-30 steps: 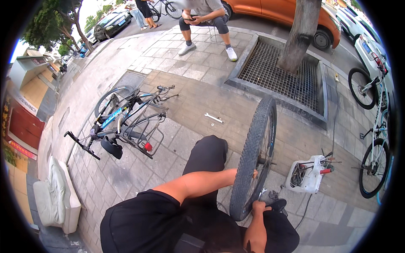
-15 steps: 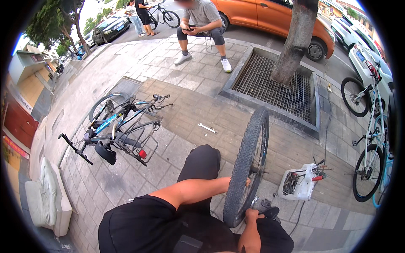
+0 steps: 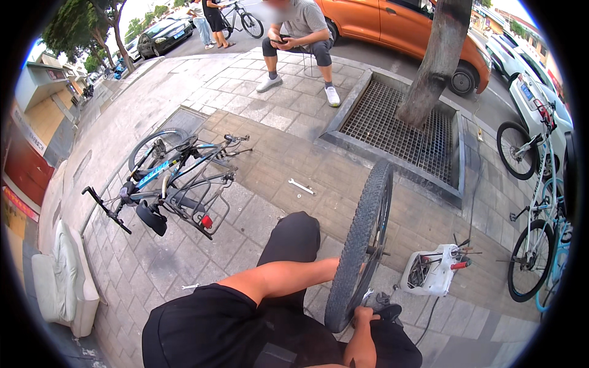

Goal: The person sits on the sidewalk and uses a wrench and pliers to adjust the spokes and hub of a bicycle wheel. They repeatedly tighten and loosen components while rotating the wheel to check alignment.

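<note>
A bicycle wheel with a knobbly black tyre stands upright in front of me, leaning slightly. My left forearm reaches behind the tyre; my left hand is mostly hidden by tyre and spokes, so its fingers cannot be read. Low on the wheel's right side, my right hand is closed into a fist. The silver end of a wrench sticks up from it, close to the spokes. Further off lies another wrench, beside small nuts or washers. A third wrench rests on the paving left of me.
A blue-black bicycle with a rear rack lies on its side at left. To my right stands a cut white plastic tool container. Beyond are a tree grate, a seated person, parked bicycles and a pale sofa.
The wheel and both hands have hardly moved. The view has shifted slightly, and the wrench on the paving at left now shows more fully.
</note>
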Motion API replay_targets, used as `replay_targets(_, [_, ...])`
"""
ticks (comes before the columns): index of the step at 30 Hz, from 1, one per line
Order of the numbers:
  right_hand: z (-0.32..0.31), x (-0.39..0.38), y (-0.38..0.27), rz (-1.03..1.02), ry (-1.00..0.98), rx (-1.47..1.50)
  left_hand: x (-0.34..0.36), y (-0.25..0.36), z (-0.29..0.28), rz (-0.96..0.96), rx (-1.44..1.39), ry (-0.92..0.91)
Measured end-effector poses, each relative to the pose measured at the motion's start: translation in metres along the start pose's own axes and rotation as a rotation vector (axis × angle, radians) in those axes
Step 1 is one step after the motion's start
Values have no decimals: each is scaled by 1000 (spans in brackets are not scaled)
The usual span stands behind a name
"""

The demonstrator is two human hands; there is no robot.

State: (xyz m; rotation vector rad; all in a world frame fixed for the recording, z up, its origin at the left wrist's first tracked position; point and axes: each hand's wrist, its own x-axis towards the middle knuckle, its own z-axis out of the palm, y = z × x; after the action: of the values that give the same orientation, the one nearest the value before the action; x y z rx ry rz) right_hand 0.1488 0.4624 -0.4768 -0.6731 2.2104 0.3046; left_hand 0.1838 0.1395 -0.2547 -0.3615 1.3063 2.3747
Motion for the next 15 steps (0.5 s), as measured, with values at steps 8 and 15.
replay_targets(8, [-28, -36, -48, 437, 315, 889, 13, -32, -27, 353, 188, 13])
replay_targets(15, [-70, -78, -59, 415, 199, 1010, 2, -4, -18, 60, -173, -95])
